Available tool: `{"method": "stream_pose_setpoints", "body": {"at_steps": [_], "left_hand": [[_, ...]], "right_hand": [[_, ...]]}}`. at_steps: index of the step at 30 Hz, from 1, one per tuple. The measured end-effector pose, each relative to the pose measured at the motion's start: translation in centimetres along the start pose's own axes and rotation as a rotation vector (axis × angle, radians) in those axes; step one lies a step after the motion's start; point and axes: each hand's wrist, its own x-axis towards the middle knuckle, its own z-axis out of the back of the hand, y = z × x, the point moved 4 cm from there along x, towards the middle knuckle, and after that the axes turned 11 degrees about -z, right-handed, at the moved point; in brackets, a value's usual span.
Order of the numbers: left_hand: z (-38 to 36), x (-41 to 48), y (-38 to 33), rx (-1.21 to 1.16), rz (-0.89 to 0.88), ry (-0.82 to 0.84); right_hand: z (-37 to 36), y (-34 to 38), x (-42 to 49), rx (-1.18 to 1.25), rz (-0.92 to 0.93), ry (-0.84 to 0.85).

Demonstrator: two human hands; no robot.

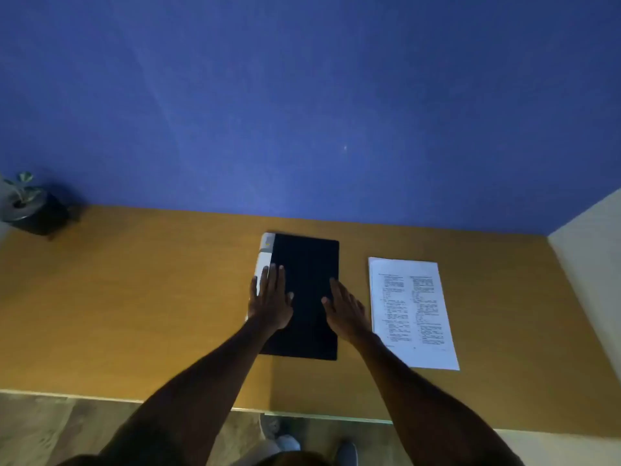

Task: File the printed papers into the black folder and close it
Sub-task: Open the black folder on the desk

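The black folder (307, 264) lies shut and flat in the middle of the wooden desk (134, 314), its white spine along the left side. My left hand (270, 299) rests flat on the folder's left part, fingers straight and reaching over the spine edge. My right hand (344, 309) lies flat on the folder's right edge, fingers straight. The printed papers (411, 311) lie as a white sheet with two columns of text on the desk, just right of the folder and beside my right wrist.
A small potted plant (28, 206) in a dark pot stands at the desk's far left corner against the blue wall. A pale wall or cabinet side (591, 264) bounds the desk on the right. The desk's front edge runs below my forearms.
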Motion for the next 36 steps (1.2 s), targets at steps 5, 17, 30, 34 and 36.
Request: {"method": "stream_pose_setpoints", "body": {"at_steps": [5,17,30,34,36], "left_hand": [[-0.8,0.6,5.2,-0.143,0.23,0.074],[-1.4,1.8,7.1,-0.373,0.352,0.021],[-1.6,1.7,8.0,-0.387,0.269,0.101],[-1.6,1.7,7.8,-0.429,0.254,0.124],[-1.4,1.5,7.3,-0.471,0.253,0.134]], "right_hand": [[-2.0,-0.2,1.9,0.207,-0.283,-0.009],[-2.9,-1.2,5.3,0.543,-0.597,-0.058],[-1.5,-1.4,5.2,0.724,-0.42,-0.112],[-0.9,-1.2,4.4,0.665,-0.375,-0.166],[-0.4,-1.1,3.9,0.7,-0.373,-0.193]]}}
